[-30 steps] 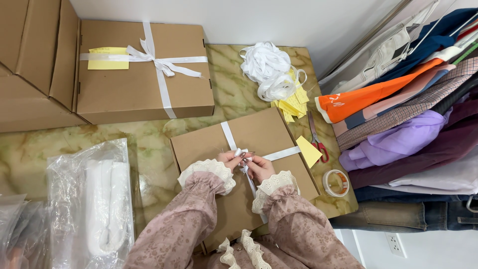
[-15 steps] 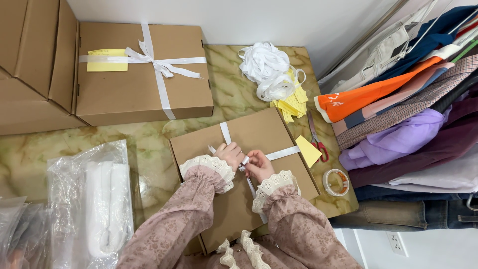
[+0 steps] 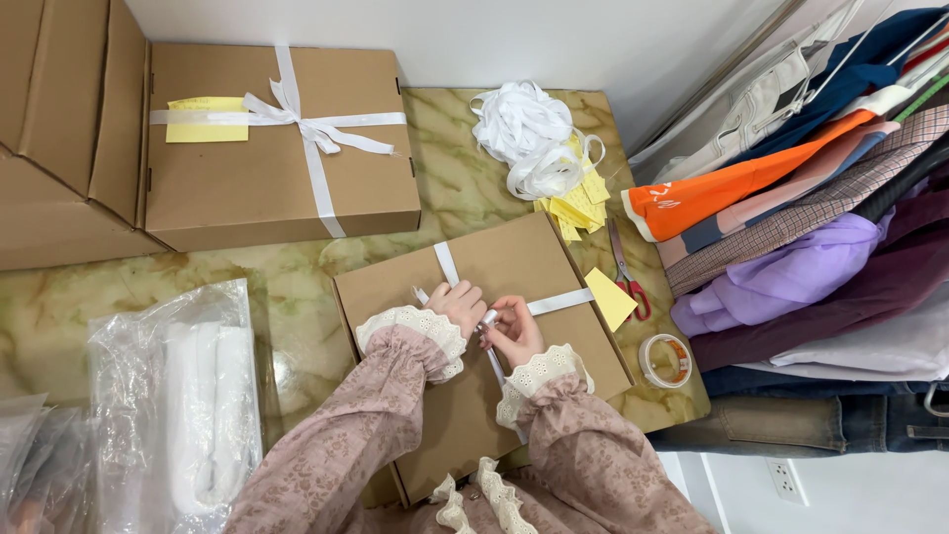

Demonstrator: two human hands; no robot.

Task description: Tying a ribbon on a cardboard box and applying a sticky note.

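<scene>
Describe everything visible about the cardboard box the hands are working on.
The cardboard box is flat, brown and closed, lying at an angle on the green marbled table near its front edge. A white ribbon crosses its lid both ways. The left hand and right hand meet at the crossing, pinching the ribbon. A yellow note sticks out at its right edge. The sleeved forearms cover its near part.

Plain brown box (image 3: 534,267) at centre, crossed by white ribbon (image 3: 560,303); a yellow note (image 3: 612,299) at its right edge. Sleeves (image 3: 376,425) are dusty pink, floral-patterned, with cream lace cuffs. The table (image 3: 465,188) is green-veined marble. Red-handled scissors (image 3: 627,269) lie right of centre.
</scene>
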